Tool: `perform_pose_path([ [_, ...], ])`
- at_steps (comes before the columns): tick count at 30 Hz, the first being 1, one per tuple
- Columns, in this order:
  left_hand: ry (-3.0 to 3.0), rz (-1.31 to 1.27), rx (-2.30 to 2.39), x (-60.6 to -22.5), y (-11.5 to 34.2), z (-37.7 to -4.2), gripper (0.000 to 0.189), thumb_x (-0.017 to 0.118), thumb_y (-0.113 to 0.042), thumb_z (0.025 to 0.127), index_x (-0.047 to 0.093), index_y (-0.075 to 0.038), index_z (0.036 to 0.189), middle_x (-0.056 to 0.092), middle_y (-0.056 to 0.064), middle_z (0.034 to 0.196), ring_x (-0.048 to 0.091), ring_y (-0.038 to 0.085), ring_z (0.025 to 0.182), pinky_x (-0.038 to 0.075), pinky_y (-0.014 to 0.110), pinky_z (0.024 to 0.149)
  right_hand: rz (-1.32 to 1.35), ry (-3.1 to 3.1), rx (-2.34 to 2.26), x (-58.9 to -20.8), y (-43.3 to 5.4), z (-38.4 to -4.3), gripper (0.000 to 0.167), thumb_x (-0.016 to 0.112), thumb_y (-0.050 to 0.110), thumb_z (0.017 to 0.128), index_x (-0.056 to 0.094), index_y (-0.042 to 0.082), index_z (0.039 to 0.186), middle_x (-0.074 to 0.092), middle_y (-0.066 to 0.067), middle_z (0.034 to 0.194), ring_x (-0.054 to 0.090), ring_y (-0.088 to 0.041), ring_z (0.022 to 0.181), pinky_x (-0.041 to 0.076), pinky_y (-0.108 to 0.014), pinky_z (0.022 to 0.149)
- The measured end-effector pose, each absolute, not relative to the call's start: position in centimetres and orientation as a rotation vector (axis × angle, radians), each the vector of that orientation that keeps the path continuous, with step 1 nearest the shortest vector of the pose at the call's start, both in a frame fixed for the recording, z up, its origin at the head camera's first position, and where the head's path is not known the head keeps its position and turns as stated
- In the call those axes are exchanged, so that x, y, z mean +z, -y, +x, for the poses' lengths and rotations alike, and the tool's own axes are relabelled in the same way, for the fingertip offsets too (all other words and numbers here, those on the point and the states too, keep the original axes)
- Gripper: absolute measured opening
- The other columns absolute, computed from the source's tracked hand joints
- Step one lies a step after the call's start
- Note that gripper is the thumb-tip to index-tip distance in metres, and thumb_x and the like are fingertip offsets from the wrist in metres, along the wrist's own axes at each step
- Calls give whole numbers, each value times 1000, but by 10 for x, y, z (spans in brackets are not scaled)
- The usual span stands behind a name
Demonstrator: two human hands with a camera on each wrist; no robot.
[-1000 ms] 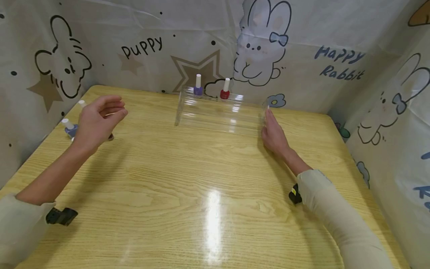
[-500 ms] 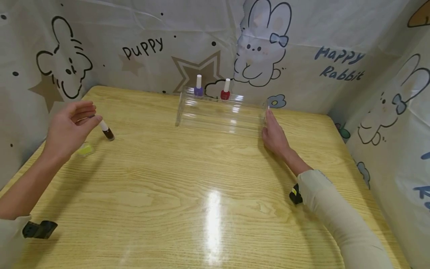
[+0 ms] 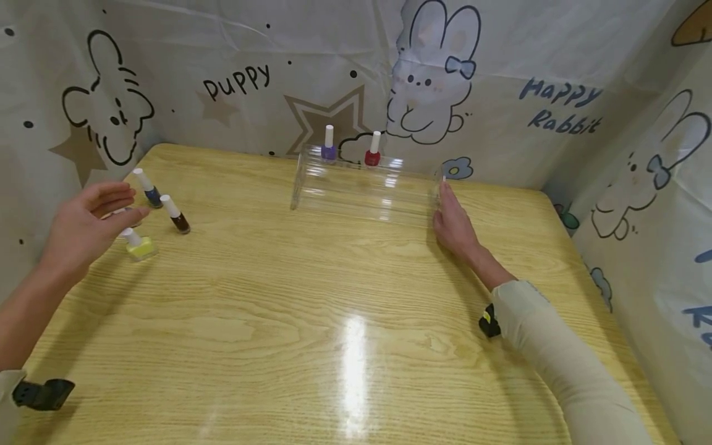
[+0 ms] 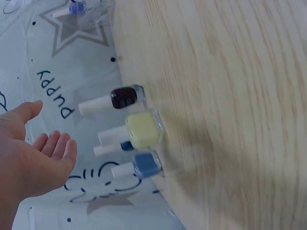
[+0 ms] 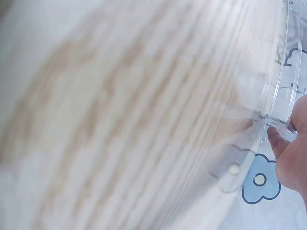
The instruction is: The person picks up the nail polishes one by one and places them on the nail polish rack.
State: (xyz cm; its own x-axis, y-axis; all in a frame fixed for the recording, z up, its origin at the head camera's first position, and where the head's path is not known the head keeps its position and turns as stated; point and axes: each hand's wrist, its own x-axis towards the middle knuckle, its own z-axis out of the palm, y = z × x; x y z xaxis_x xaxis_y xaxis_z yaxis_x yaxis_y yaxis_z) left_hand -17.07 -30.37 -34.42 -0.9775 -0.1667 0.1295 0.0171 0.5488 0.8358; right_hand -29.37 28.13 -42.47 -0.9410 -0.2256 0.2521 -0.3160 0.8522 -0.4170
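Tiered clear-plastic rack (image 3: 356,188) on wood-grained tabletop (image 3: 300,278), bearing white-capped purple bottle (image 3: 328,152) and red bottle (image 3: 372,157) along rear tier. Left of rack: left hand (image 3: 83,222), fingers relaxed, near glossy dark-brown bottle (image 3: 180,223), squarish yellow bottle (image 3: 141,249) and navy bottle (image 3: 153,197). At rack's right end: right hand (image 3: 457,224), pinching edge. Plain in left wrist view, mostly hidden in head view: square blue bottle (image 4: 146,164).
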Motion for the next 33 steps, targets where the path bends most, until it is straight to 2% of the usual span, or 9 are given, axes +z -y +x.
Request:
perform_pose_path([
  [5, 2663, 161, -1337, -352, 313, -170, 69, 67, -37, 96, 39, -5, 150, 47, -17, 122, 47, 1, 120, 38, 4, 85, 419, 2841, 678, -424, -280, -293, 66, 41, -2, 100, 7, -9, 155, 8, -25, 162, 12, -36, 149, 15, -46, 119],
  [11, 2688, 171, -1331, -360, 321, -167, 76, 65, -39, 96, 32, -3, 154, 45, -19, 122, 45, 9, 129, 36, 3, 88, 418, 2841, 685, -423, -279, -293, 66, 42, -2, 100, 7, -8, 156, 9, -25, 162, 12, -35, 149, 16, -46, 118],
  [17, 2751, 179, -1284, -365, 326, -164, 80, 64, -42, 96, 28, -2, 155, 46, -6, 132, 44, 14, 130, 36, 1, 81, 416, 2837, 692, -424, -280, -293, 66, 42, -2, 100, 7, -8, 156, 10, -27, 162, 11, -35, 149, 14, -45, 119],
  [20, 2775, 164, -1287, -368, 329, -163, 81, 65, -42, 96, 29, 0, 155, 47, -4, 132, 46, 8, 125, 35, 2, 77, 416, 2835, 695, -425, -280, -293, 65, 41, -2, 100, 7, -8, 156, 11, -27, 162, 12, -36, 149, 13, -45, 119],
  [24, 2769, 119, -1341, -372, 332, -162, 80, 67, -37, 97, 28, 3, 154, 47, -14, 123, 45, -5, 110, 35, 4, 76, 410, 2834, 702, -426, -281, -293, 66, 41, -1, 100, 6, -7, 156, 10, -26, 162, 12, -36, 149, 14, -45, 119],
  [27, 2776, 95, -1360, -375, 333, -161, 79, 67, -35, 97, 26, 4, 154, 46, -15, 122, 43, -9, 105, 35, 4, 76, 408, 2830, 707, -425, -280, -293, 66, 42, -2, 100, 7, -7, 156, 11, -27, 162, 12, -36, 149, 15, -46, 119],
  [29, 2790, 91, -1349, -377, 334, -161, 79, 66, -35, 97, 26, 3, 154, 47, -9, 125, 42, -10, 104, 35, 4, 75, 410, 2827, 710, -425, -280, -293, 67, 42, -3, 100, 7, -7, 156, 11, -27, 162, 12, -36, 149, 15, -46, 118],
  [33, 2831, 83, -1310, -380, 336, -161, 77, 66, -35, 98, 29, 4, 152, 46, 13, 136, 41, -12, 100, 36, 4, 73, 411, 2833, 710, -424, -280, -293, 67, 42, -3, 100, 6, -6, 157, 11, -26, 162, 11, -35, 149, 15, -46, 118],
])
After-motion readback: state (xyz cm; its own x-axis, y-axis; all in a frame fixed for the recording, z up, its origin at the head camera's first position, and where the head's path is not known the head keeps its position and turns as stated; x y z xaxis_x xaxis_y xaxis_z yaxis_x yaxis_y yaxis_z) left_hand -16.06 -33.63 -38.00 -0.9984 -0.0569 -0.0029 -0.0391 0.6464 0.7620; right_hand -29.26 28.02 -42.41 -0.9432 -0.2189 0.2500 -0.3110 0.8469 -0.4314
